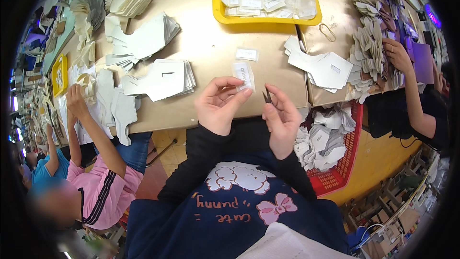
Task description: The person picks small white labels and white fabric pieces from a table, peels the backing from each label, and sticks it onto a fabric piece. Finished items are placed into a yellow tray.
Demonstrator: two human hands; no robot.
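My left hand pinches a small translucent label with dark lettering between thumb and fingertips, just above the table edge. Close by on its right, my right hand is closed around a small dark tool with pointed tips; whether it is tweezers or snips I cannot tell. The tips point up and stand a little apart from the label. Another white label lies flat on the table beyond my left fingers.
A yellow tray of packed labels stands at the far side. Stacks of white cut pieces lie left and right. A red basket of pieces sits below right. Co-workers' hands work at left and right.
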